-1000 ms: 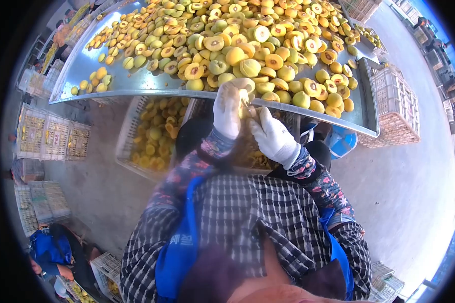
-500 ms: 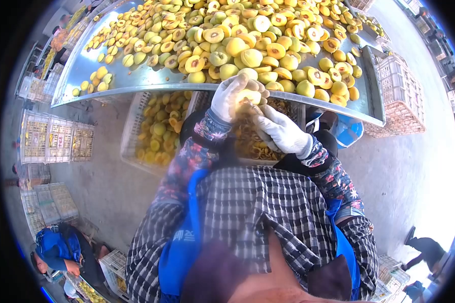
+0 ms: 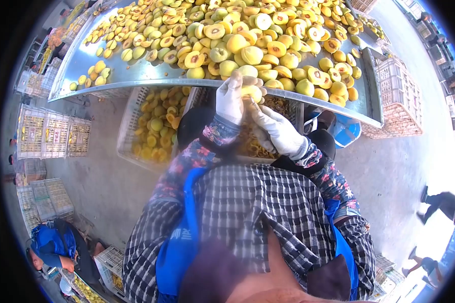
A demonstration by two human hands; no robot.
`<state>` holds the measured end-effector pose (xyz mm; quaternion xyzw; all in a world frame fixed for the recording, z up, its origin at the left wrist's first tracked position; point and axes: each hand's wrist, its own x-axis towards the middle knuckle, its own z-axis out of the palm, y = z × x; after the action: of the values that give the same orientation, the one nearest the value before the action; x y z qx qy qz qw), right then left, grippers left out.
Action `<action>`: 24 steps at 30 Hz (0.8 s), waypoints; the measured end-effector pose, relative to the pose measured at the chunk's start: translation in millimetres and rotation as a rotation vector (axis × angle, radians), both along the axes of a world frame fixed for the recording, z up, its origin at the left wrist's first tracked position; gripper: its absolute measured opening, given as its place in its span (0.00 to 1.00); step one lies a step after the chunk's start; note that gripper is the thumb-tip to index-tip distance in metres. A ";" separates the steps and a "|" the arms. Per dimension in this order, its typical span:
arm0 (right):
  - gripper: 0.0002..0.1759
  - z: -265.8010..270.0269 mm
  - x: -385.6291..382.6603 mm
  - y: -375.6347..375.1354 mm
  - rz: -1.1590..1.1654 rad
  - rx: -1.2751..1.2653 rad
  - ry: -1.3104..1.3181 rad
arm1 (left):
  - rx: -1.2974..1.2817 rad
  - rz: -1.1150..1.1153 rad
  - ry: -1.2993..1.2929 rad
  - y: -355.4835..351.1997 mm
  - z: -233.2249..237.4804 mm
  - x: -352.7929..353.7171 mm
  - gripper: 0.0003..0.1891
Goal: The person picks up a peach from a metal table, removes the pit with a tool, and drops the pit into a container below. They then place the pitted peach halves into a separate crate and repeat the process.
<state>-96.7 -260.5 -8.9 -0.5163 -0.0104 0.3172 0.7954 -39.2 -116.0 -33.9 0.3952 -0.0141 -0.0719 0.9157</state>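
Over the crate gap at the table's front edge, my left hand (image 3: 230,101), in a white glove, is closed around a yellow peach half (image 3: 251,93). My right hand (image 3: 282,132), gloved too, is closed, its thumb and forefinger right at the underside of that peach. A small tool seems to be pinched there; the fingers cover most of it and I cannot tell its kind. Just beyond both hands, a heap of whole and halved yellow peaches (image 3: 251,55) covers the metal table (image 3: 146,83).
Below the table edge stand a white crate (image 3: 128,132) of peaches and a second crate holding peach scraps (image 3: 252,144). A blue bucket (image 3: 347,132) is at the right. Stacked crates (image 3: 397,96) stand beside the table. A seated person (image 3: 60,247) works at lower left.
The left hand has turned slightly and the peach half now shows its rounded side more. The right hand stays close beneath it. A person walking at far right has moved.
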 end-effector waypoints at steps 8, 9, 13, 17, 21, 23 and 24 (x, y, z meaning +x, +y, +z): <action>0.16 -57.4 4.8 6.9 -0.236 -0.494 -0.886 | 0.067 0.052 0.041 -4.3 2.1 -4.9 0.27; 0.16 -52.1 3.5 6.7 -0.214 -0.403 -0.751 | 0.095 0.054 -0.005 -3.2 -1.3 -5.4 0.27; 0.16 1.0 -10.2 5.5 0.003 -0.003 -0.007 | 0.098 0.087 -0.123 -6.7 -5.6 -5.5 0.27; 0.15 -8.8 -7.7 2.0 -0.014 0.115 0.063 | 0.064 -0.093 0.118 -6.1 14.9 -8.4 0.29; 0.13 -14.8 -12.6 -4.0 0.007 0.287 0.073 | 0.015 -0.101 0.282 -9.2 19.1 -10.1 0.30; 0.14 -18.8 -15.8 -4.6 0.030 0.338 -0.008 | -0.007 -0.086 0.359 -10.5 24.6 -11.9 0.29; 0.14 -19.9 -16.7 -5.0 -0.005 0.296 -0.007 | -0.075 -0.061 0.381 -8.2 21.8 -9.1 0.29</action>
<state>-113.4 -265.6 -28.8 -0.3946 -0.0584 0.3087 0.8635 -48.3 -124.2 -12.1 0.3394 0.1446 -0.1727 0.9133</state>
